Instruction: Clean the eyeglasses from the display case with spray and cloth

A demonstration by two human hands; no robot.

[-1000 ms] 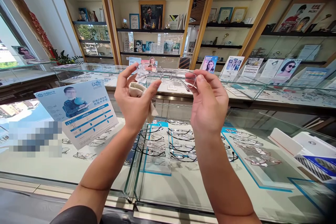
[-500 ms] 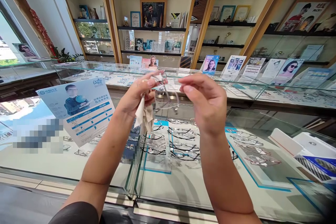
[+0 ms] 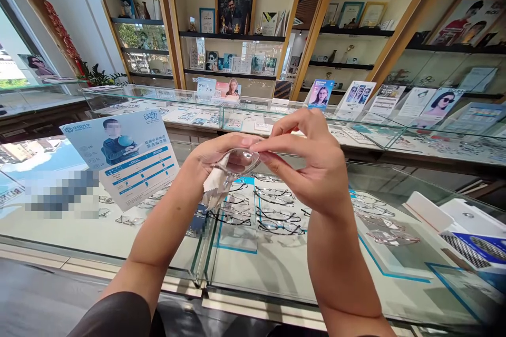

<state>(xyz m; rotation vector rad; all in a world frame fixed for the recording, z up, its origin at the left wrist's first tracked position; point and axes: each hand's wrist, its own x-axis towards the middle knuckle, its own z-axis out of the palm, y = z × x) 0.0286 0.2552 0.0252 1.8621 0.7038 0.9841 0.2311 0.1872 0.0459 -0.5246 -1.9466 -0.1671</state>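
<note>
Over the glass counter, a pair of eyeglasses [image 3: 242,160] with clear lenses and a thin frame is between my hands. My left hand [image 3: 215,148] is closed on the eyeglasses' left side, with a pale cleaning cloth [image 3: 216,185] hanging under its fingers. My right hand [image 3: 310,158] pinches the eyeglasses' near right end between thumb and forefinger, its other fingers bent above. The temples are mostly hidden behind the fingers.
A glass display case [image 3: 276,274] below holds several rows of eyeglass frames [image 3: 279,215]. A blue and white leaflet [image 3: 122,158] stands at left. An opened white and blue box [image 3: 474,231] lies at right. Tall shelves [image 3: 233,31] line the back wall.
My right hand has moved from apart to pinching the eyeglasses. The eyeglasses have turned, so a lens now faces me. My left hand and the cloth have dropped slightly.
</note>
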